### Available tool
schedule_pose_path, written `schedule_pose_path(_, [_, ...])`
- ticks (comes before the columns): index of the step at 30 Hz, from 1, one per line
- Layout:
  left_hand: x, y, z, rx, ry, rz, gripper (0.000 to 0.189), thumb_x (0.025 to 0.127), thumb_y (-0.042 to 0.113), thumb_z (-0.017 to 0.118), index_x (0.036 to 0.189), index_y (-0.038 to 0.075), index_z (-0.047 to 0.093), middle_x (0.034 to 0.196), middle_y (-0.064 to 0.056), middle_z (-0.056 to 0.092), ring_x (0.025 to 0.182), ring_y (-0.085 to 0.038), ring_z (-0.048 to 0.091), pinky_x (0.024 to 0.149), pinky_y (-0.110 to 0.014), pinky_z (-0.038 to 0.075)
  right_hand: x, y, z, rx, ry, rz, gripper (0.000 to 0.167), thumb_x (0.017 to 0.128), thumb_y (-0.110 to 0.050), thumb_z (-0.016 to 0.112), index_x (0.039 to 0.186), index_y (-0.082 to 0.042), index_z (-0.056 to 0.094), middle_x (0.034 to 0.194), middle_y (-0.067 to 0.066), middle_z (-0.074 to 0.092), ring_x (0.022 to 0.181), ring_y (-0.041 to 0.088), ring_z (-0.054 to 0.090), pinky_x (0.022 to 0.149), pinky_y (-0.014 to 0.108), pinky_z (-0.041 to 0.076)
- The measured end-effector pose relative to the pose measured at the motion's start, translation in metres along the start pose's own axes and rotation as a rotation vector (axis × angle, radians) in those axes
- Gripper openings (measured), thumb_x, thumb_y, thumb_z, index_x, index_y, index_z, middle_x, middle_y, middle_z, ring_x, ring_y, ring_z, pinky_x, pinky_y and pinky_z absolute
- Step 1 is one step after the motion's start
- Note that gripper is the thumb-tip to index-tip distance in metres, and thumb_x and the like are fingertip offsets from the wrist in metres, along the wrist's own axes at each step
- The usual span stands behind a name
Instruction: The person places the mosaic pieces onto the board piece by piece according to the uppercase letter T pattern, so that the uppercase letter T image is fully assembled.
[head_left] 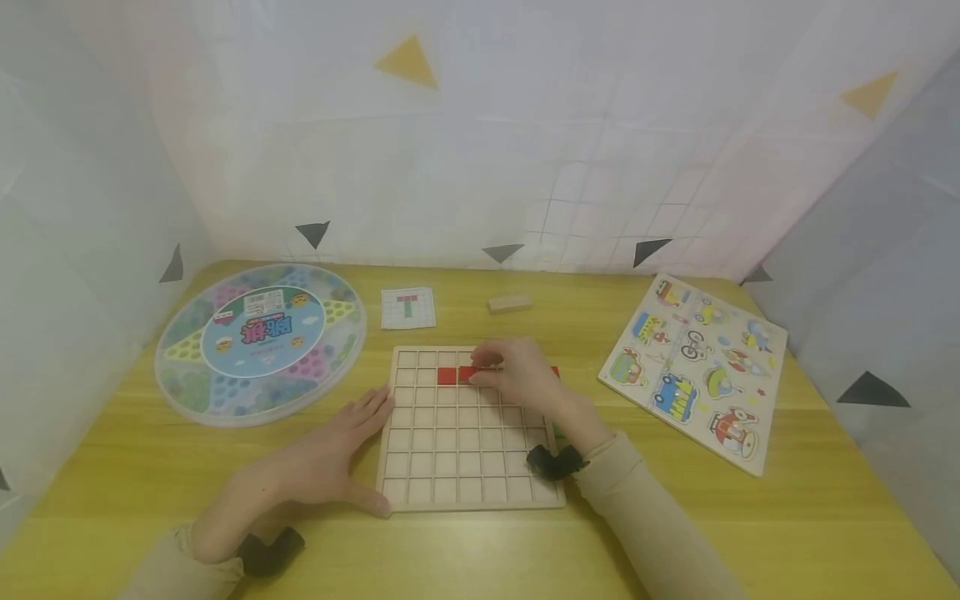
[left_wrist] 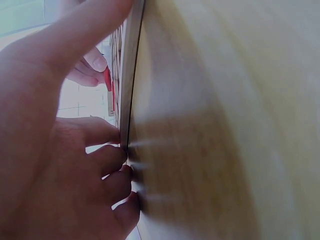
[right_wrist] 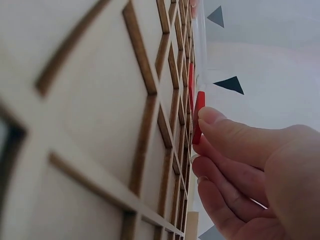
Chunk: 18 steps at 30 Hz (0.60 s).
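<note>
A wooden grid board lies on the table. My left hand rests along its left edge, fingers and thumb spread; in the left wrist view the fingertips touch the board's side. One red square tile sits in a cell of the second row from the top. Just right of it, my right hand pinches another red tile between thumb and fingers. In the right wrist view that tile is tilted close over the grid. Red and green bits show at the board's right edge, mostly hidden by the right arm.
Behind the board lie a small card with a red and green T and a wooden block. A round Chinese checkers box is at the left. On the right lies a picture puzzle board. Pale cloth walls surround the table.
</note>
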<state>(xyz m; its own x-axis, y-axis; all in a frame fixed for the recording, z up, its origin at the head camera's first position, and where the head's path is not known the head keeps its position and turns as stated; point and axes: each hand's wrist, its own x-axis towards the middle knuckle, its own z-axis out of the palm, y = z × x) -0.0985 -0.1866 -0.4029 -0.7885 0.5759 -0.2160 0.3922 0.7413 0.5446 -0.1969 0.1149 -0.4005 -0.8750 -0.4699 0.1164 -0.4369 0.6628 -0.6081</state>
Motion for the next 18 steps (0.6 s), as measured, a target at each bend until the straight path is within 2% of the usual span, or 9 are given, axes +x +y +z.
schedule_pose_path(7, [0.0003, -0.0009, 0.0011, 0.001, -0.004, -0.014, 0.132, 0.065, 0.075, 0.075, 0.16, 0.006, 0.014, 0.169, -0.011, 0.001, 0.154, -0.04, 0.003, 0.123, -0.059, 0.014, -0.0002, 0.0016, 0.0005, 0.019, -0.013, -0.012, 0.018, 0.085, -0.018, 0.081, 0.1, -0.011, 0.074, 0.098, 0.0, 0.075, 0.095, 0.015, 0.07, 0.086, 0.034, 0.059])
schedule_pose_path(18, [0.0006, 0.0, 0.0005, 0.013, -0.006, -0.015, 0.131, 0.065, 0.075, 0.075, 0.16, 0.006, 0.015, 0.169, -0.011, 0.002, 0.153, -0.041, 0.004, 0.122, -0.059, 0.015, 0.0006, 0.0003, 0.0021, -0.046, -0.029, -0.005, 0.023, 0.086, -0.018, 0.079, 0.107, -0.009, 0.074, 0.103, 0.0, 0.075, 0.1, 0.018, 0.069, 0.089, 0.036, 0.057])
